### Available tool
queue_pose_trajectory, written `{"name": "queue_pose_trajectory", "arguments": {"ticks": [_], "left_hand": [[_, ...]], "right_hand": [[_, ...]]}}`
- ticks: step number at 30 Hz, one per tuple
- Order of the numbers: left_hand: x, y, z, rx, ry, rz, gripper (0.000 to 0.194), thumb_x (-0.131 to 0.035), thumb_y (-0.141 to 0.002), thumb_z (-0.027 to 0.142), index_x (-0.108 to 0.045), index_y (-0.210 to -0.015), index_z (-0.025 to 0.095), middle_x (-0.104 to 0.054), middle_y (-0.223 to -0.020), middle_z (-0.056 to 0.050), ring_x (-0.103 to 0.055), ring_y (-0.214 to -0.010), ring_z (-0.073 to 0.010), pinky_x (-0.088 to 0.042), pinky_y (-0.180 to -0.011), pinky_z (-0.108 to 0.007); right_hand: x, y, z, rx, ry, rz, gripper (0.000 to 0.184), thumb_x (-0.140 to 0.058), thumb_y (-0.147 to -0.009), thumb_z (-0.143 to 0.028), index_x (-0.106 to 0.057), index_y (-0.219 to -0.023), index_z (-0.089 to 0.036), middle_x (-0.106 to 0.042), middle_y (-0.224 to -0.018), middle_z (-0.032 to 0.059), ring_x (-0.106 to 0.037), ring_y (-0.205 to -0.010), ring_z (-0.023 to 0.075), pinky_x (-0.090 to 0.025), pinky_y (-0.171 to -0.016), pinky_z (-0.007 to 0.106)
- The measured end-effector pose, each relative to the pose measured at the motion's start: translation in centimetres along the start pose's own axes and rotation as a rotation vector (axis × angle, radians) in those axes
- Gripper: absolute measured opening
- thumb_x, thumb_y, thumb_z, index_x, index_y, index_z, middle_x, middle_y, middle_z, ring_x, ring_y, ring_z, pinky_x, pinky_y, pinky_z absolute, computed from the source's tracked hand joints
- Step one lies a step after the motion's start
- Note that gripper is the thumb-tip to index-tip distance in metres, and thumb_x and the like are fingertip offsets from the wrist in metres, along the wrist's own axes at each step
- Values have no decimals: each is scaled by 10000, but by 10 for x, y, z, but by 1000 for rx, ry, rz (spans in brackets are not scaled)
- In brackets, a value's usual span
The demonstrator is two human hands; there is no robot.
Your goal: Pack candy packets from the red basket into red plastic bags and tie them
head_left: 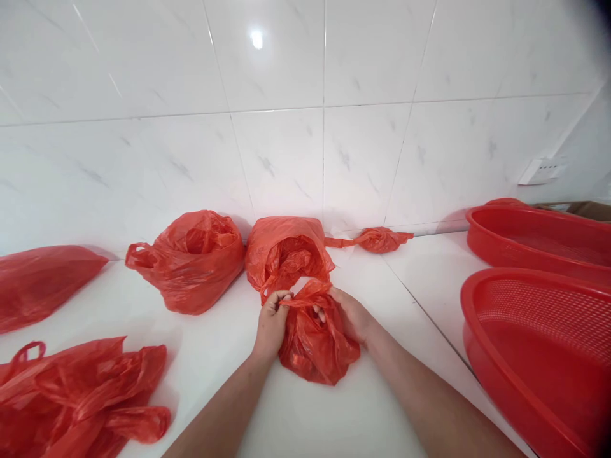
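Note:
A crumpled red plastic bag (315, 350) rests on the white table in front of me, between both hands. My left hand (273, 321) pinches the bag's upper left edge between thumb and fingers. On the other side, my right hand (347, 313) is closed on the upper right edge, with some fingertips showing inside the opening. What the bag contains is hidden by its folds. Just behind it lies a fuller red plastic bag (286, 232), its mouth facing me and more crumpled red plastic inside.
Another full red bag (200, 273) with a handle loop stands left of centre. Loose red bags (86, 394) lie front left, and a bulging bag (42, 283) sits behind them. A small knotted bag (382, 240) is by the tiled wall. Red baskets (482, 299) occupy the right.

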State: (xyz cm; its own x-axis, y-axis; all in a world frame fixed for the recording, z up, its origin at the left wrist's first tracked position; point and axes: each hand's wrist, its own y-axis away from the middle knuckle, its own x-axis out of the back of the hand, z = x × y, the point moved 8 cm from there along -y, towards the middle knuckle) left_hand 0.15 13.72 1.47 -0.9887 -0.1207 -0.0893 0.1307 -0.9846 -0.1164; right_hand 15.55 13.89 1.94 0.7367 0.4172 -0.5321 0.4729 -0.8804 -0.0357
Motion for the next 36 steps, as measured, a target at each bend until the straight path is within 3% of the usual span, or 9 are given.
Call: {"name": "queue_pose_trajectory", "arguments": {"ticks": [3, 8, 10, 13, 17, 21, 26, 30, 36], "left_hand": [[-4, 4, -1, 89, 151, -65, 314, -602, -809, 383, -640, -1091, 251, -646, -1160, -37, -585, -1068, -213, -413, -960, -325], [-17, 14, -10, 298, 448, -168, 399, -586, -824, 393, -598, -1197, 251, -642, -1212, -60, -612, -1077, -222, -419, -988, -359], [-18, 15, -11, 298, 475, -185, 397, -575, -833, 397, -603, -1190, 226, -652, -1195, -78, -627, -1052, -224, -426, -979, -360], [-17, 14, -11, 251, 454, -193, 386, -567, -840, 396, -620, -1161, 189, -660, -1176, -92, -630, -1043, -226, -423, -979, -350], [-21, 18, -7, 248, 427, -234, 378, -596, -815, 415, -656, -1082, 155, -680, -1124, -107, -633, -1020, -249, -453, -932, -357], [-27, 23, -2, 268, 417, -266, 400, -632, -785, 434, -669, -1054, 140, -697, -1068, -110, -640, -986, -257, -478, -888, -353], [-20, 20, -3, 235, 352, -183, 479, -618, -786, 471, -609, -1187, 210, -674, -1127, -81, -626, -1027, -242, -453, -932, -364], [-17, 21, 1, 158, 343, -131, 367, -603, -803, 425, -667, -1088, 204, -663, -1161, -76, -580, -1115, -244, -392, -1011, -368], [-24, 22, 2, 77, 374, -242, 290, -581, -813, 381, -705, -982, 180, -695, -1071, -84, -609, -1036, -249, -395, -996, -409]], "right_hand": [[-4, 4, 1, -57, -71, -14, 430, -544, -789, -587, -655, -889, -184, -650, -759, 28, -580, -647, 139, -464, -687, 286], [-12, 6, -8, 61, 208, 13, 324, -736, -698, -326, -637, -986, -217, -663, -949, 23, -612, -827, 161, -460, -809, 314], [-15, 6, -12, 145, 357, 42, 369, -739, -690, -280, -607, -1033, -238, -645, -1033, 19, -600, -901, 167, -452, -828, 312], [-8, 6, -15, 210, 586, 200, 380, -698, -712, -265, -573, -1071, -254, -647, -906, -6, -589, -801, 159, -455, -738, 295], [10, 8, -19, 257, 837, 409, 88, -620, -748, -278, -618, -819, -226, -624, -726, -21, -541, -675, 149, -408, -639, 272], [18, 9, -21, 262, 921, 470, 97, -557, -752, -254, -585, -666, -217, -618, -662, -20, -519, -637, 149, -377, -602, 263], [10, 8, -24, 321, 883, 435, 90, -517, -765, -242, -584, -705, -237, -621, -692, -21, -527, -662, 163, -395, -630, 274], [-1, 10, -24, 352, 878, 342, 130, -481, -756, -196, -601, -774, -245, -649, -779, -8, -576, -760, 188, -428, -723, 301], [16, 4, -12, 224, 953, 320, 225, -482, -717, -261, -646, -871, -254, -687, -922, 15, -614, -853, 232, -462, -766, 335]]}}
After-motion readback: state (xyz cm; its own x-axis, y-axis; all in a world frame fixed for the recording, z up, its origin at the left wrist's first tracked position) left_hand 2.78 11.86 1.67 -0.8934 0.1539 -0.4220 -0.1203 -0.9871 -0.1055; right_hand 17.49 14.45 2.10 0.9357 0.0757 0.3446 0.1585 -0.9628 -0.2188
